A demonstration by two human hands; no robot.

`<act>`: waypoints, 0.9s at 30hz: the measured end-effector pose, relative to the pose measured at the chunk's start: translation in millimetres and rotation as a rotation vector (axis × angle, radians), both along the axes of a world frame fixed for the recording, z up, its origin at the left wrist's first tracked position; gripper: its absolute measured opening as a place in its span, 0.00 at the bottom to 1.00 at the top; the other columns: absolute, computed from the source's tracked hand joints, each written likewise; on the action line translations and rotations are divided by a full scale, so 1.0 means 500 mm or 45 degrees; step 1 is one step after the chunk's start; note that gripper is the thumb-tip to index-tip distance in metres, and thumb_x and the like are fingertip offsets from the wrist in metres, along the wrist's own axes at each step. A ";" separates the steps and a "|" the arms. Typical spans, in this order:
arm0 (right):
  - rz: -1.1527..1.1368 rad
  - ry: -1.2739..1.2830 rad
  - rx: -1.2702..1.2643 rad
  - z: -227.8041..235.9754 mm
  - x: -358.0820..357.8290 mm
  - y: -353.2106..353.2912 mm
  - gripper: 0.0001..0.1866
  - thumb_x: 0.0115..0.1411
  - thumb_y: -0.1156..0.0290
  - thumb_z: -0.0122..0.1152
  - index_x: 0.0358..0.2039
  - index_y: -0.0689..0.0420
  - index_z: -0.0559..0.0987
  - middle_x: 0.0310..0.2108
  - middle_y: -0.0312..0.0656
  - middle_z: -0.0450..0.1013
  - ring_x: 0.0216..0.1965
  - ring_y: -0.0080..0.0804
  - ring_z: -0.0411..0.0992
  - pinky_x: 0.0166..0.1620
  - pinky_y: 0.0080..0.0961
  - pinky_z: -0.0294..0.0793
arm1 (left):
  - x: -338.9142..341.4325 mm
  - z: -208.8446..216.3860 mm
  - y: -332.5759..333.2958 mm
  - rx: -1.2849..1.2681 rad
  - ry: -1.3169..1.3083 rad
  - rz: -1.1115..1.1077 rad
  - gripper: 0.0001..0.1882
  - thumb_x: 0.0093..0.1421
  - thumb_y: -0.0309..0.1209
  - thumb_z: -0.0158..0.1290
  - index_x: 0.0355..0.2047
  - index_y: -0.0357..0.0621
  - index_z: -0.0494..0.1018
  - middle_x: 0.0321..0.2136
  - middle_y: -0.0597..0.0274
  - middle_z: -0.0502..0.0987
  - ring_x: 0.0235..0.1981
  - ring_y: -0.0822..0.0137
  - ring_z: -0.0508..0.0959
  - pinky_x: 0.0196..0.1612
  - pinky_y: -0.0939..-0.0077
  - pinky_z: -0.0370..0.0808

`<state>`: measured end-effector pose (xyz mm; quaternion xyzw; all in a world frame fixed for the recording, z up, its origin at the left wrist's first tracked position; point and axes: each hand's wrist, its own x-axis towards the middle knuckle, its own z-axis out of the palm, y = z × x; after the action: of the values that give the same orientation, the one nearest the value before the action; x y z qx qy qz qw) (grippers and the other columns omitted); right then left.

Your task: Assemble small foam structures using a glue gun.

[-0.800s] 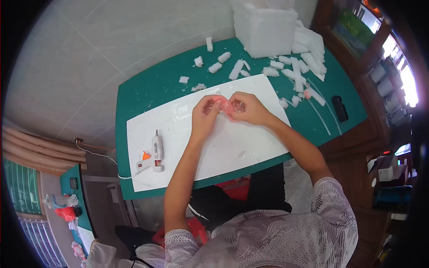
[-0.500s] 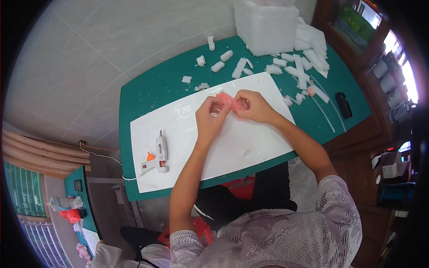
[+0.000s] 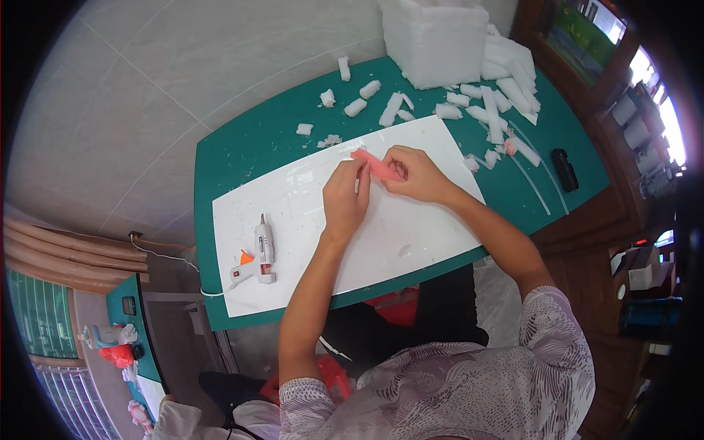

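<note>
Right hand [image 3: 418,176]: your thumb and bent fingers pinch the lower right end of the pink strip [image 3: 382,170]; left hand [image 3: 345,196]: your fingertips meet the strip near its upper left part, but whether they pinch it or only rest against it you cannot tell from this view.

Note the change from the earlier views: the pink piece was bunched between both sets of fingers; it now shows as a longer, narrower band, with more of its surface exposed between your hands; your left fingers have straightened and sit along its lower left side, while your right hand keeps nearly the same position. Judged from this, the strip is being drawn out, folded or rolled lengthwise, and your right hand serves as the anchor; the shaping appears unfinished, since both hands remain at the piece.

Position of the strip relative to the grip: it runs diagonally, from an end beyond your left fingertips down to your right pinch; its middle bridges the gap between the hands; it is over the far part of the white sheet [image 3: 396,227]; the glue gun [image 3: 264,251] lies well apart, to the left of your left forearm.
</note>
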<state>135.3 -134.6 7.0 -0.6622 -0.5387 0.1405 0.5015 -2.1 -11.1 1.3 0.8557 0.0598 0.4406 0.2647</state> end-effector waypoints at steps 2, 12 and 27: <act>0.004 -0.015 -0.019 -0.002 0.002 -0.002 0.11 0.46 0.71 0.66 0.27 0.61 0.74 0.24 0.41 0.68 0.25 0.29 0.66 0.30 0.24 0.65 | 0.002 0.000 -0.002 -0.138 -0.011 -0.040 0.06 0.59 0.20 0.53 0.38 0.36 0.74 0.29 0.55 0.77 0.27 0.62 0.77 0.31 0.74 0.73; 0.108 0.172 -0.043 -0.001 0.012 -0.003 0.10 0.48 0.71 0.66 0.27 0.61 0.74 0.25 0.37 0.69 0.25 0.22 0.65 0.30 0.20 0.65 | 0.002 0.001 0.016 -1.041 0.037 -0.339 0.07 0.64 0.25 0.51 0.39 0.33 0.73 0.32 0.62 0.77 0.32 0.72 0.77 0.39 0.78 0.74; 0.272 0.413 -0.118 0.006 0.021 -0.006 0.08 0.53 0.74 0.64 0.30 0.60 0.73 0.24 0.28 0.65 0.26 0.14 0.59 0.30 0.15 0.59 | 0.004 -0.004 0.021 -1.348 -0.020 -0.531 0.05 0.66 0.27 0.47 0.40 0.39 0.69 0.30 0.64 0.74 0.30 0.75 0.72 0.32 0.81 0.67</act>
<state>145.7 -137.5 10.2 -0.5923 -0.5112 0.3225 0.5328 -0.3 -0.7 -0.8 0.5967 0.1004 0.2952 0.7394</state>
